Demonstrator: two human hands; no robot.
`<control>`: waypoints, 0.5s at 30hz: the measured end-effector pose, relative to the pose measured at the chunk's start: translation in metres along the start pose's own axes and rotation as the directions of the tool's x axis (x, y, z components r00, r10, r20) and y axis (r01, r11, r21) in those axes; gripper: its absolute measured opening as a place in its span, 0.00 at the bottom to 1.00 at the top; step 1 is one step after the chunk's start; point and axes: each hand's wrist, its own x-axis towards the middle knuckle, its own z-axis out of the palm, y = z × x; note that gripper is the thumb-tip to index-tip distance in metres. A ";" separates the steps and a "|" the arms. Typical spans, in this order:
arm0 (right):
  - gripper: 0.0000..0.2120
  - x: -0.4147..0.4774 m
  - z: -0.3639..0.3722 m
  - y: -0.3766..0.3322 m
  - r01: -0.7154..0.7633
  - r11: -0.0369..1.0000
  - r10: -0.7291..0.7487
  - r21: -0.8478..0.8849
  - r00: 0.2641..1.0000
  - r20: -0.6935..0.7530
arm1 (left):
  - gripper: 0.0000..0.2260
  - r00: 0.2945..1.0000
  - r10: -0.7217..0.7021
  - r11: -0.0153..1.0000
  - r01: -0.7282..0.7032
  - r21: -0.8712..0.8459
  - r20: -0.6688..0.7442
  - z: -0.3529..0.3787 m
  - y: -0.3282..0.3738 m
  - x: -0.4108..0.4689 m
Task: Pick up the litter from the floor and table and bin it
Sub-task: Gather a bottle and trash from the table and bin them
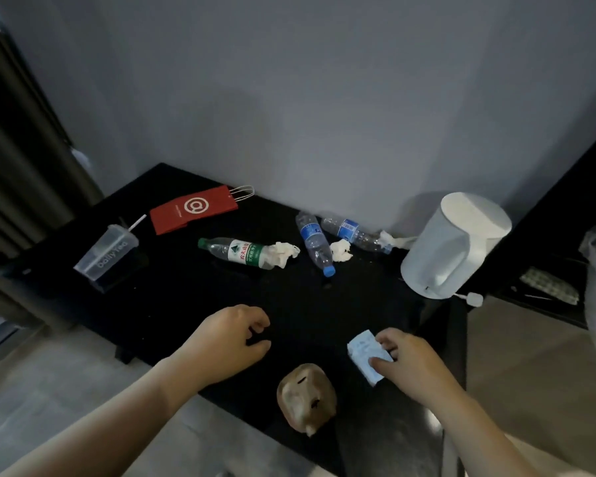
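Packet (pixel 361 352) (blue), axis diagonal, right hand (pixel 414 364) holding

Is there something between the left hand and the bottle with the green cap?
Nothing visible. Between the left hand and the green-capped bottle lies only bare black table; the crumpled tissue lies at the bottle's base.

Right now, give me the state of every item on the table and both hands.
green-capped bottle: on its side, capped
blue-capped bottle: on its side, capped
third bottle: on its side by the wall
red paper bag: lying flat
plastic cup: lidded, straw in
kettle: upright, lid shut
tissues: crumpled
blue packet: gripped by right hand
left hand: loosely curled, empty
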 end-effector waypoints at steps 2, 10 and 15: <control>0.22 -0.004 0.011 -0.011 -0.054 0.998 0.054 0.015 0.998 -0.017 | 0.15 0.999 0.029 1.000 -0.028 -0.010 0.043 -0.003 -0.020 0.006; 0.23 -0.015 0.038 -0.029 -0.206 0.979 0.206 0.001 0.977 -0.048 | 0.15 0.983 0.101 0.994 -0.093 -0.055 0.153 0.007 -0.055 0.028; 0.24 0.001 0.045 -0.019 -0.248 0.967 0.250 0.053 0.967 -0.045 | 0.14 0.982 0.090 0.995 -0.081 -0.062 0.163 0.011 -0.062 0.036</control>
